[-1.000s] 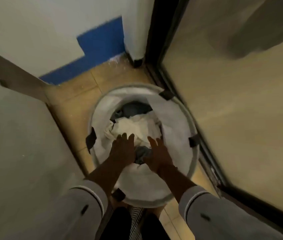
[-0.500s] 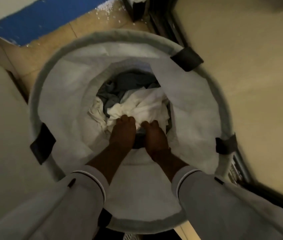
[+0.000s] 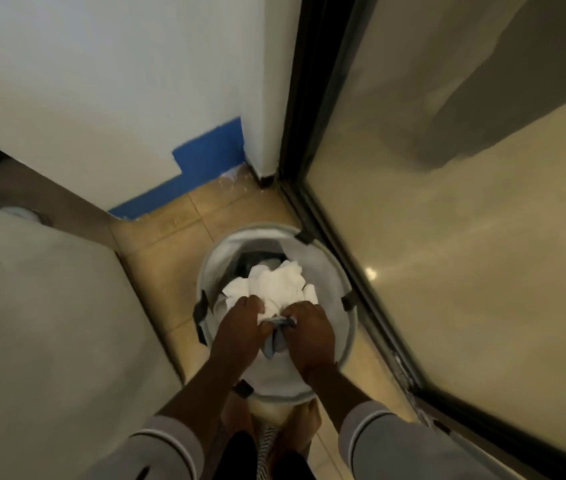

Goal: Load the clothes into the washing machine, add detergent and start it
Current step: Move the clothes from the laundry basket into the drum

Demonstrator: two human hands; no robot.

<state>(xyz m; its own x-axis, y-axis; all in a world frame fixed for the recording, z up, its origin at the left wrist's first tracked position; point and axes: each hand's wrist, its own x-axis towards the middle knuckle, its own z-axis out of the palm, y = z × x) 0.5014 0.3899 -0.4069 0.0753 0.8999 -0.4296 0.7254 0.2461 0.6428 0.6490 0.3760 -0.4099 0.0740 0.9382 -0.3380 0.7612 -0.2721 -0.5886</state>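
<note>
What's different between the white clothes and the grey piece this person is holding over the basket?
Colour: the white clothes are bright, the grey garment dull blue-grey. Size: the white clothes form a big crumpled bundle; the grey garment shows only as a narrow strip. Place: the white clothes bunch ahead of the left hand; the grey garment hangs between it and the right hand. Both are gripped above the laundry basket.

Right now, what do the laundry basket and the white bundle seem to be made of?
Laundry basket: soft pale fabric liner, matt, on a stiff round rim, possibly wire; the liner creases and sags. White bundle: thin cloth, perhaps cotton, matt; it crumples into soft folds.
</note>
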